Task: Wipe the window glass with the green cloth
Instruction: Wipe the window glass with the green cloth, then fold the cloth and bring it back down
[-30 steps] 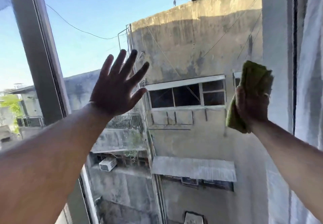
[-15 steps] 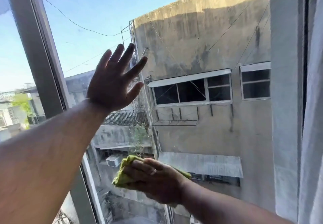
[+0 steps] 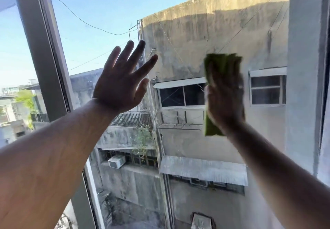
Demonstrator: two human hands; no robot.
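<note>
A: Where is the green cloth [image 3: 222, 62] placed?

B: It is pressed flat against the window glass [image 3: 187, 32], right of centre, at about the height of the windows of the building seen opposite. It is pinned there under the right hand [image 3: 225, 100], whose fingers are laid over it; a folded edge is left showing above the fingertips and another strip below the heel of the palm.

A: And the left hand [image 3: 121, 84]?

B: It is spread open, nothing held, and appears to be braced against the same pane, near the grey window frame [image 3: 44, 50].

A: What could go wrong?

B: The cloth is blurred, so a fast stroke is judged to be under way. If pressure is lost, the cloth could be let slip from under the palm and dropped. Streaks could also be left where the folded wad is dragged unevenly.

A: Anything caused by the braced palm?

B: Prints would probably be left on glass that is meant to be cleaned, and that patch could be missed altogether. The strip beside the frame on the right edge could likewise be skipped.
</note>
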